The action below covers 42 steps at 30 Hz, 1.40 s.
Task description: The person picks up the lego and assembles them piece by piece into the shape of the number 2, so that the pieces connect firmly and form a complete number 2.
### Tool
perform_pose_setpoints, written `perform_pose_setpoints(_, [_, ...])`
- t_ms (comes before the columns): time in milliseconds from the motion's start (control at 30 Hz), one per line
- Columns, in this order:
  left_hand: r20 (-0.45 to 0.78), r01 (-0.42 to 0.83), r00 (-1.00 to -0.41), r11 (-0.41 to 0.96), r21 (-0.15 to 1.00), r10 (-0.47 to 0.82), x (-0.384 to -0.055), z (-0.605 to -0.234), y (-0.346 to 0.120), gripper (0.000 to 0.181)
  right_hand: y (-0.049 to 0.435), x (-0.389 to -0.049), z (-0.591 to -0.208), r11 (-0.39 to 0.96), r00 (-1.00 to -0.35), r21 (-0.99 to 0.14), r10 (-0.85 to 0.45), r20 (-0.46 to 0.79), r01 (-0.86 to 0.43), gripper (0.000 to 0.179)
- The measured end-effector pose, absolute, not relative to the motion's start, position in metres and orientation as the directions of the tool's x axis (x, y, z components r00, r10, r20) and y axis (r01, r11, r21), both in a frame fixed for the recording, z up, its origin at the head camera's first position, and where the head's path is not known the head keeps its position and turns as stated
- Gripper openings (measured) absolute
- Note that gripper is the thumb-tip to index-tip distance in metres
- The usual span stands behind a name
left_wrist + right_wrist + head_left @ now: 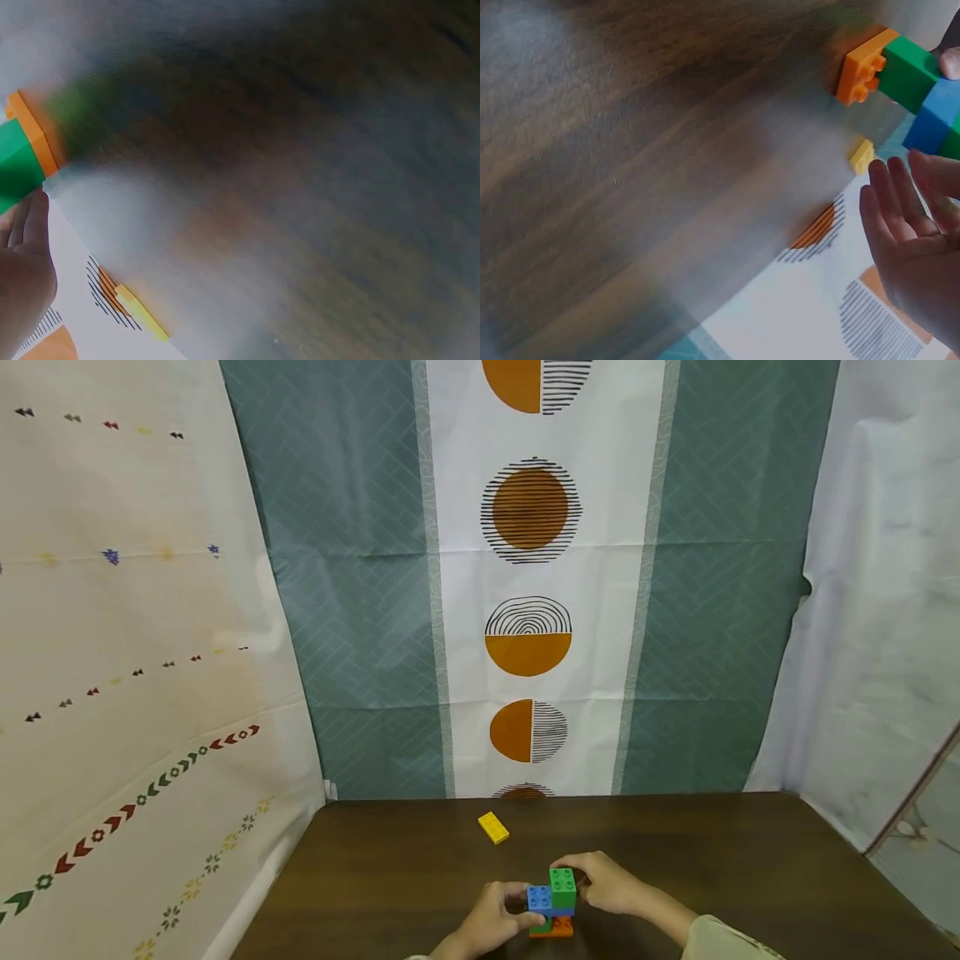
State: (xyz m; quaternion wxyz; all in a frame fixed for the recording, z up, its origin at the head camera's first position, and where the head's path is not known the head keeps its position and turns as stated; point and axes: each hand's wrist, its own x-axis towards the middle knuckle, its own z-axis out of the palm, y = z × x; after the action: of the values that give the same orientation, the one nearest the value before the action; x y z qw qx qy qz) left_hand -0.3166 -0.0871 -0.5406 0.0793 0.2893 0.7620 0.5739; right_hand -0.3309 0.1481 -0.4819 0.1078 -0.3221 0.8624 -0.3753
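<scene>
A small stack of toy building bricks stands on the brown table in the head view. At its base is an orange brick (562, 927), with a lower green brick (910, 73) on it, then a blue brick (539, 897). An upper green brick (562, 886) tops the right side. My left hand (491, 917) grips the stack from the left, thumb in front and fingers behind. My right hand (606, 882) pinches the upper green brick from behind and the right; its other fingers extend loosely in the right wrist view.
A flat yellow brick (493, 827) lies farther back on the dark wooden table (390, 877). Behind the table's far edge hangs a patterned curtain (360, 610), and white cloths (150, 693) hang at the sides.
</scene>
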Motion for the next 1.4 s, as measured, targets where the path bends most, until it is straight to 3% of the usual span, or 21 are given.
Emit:
perform_pose_setpoints(300, [0.224,0.373,-0.823,0.199,0.906,0.522,-0.318,-0.543,-0.088,0.028,0.142,-0.357,-0.492,0.522,-0.774,-0.662,-0.617,0.144,-0.538,0.026])
perform_pose_setpoints(700, [0.236,0.385,-0.815,0.191,0.903,0.529,-0.317,-0.539,-0.084,0.028,0.125,-0.400,-0.485,0.593,-0.824,-0.613,-0.536,0.183,-0.522,0.035])
perform_pose_setpoints(1067, [0.232,0.377,-0.813,0.179,0.909,0.535,-0.318,-0.540,-0.089,0.026,0.088,-0.419,-0.492,0.717,-0.908,-0.573,-0.399,0.128,-0.396,0.037])
perform_pose_setpoints(1200, [0.220,0.357,-0.812,0.162,0.920,0.541,-0.317,-0.540,-0.089,0.028,0.083,-0.422,-0.494,0.719,-0.891,-0.553,-0.443,0.103,-0.421,0.038])
perform_pose_setpoints(1400, [0.101,0.201,-0.852,0.143,0.969,0.514,-0.315,-0.537,-0.090,0.028,0.076,-0.429,-0.489,0.698,-0.804,-0.469,-0.593,0.044,-0.541,0.044])
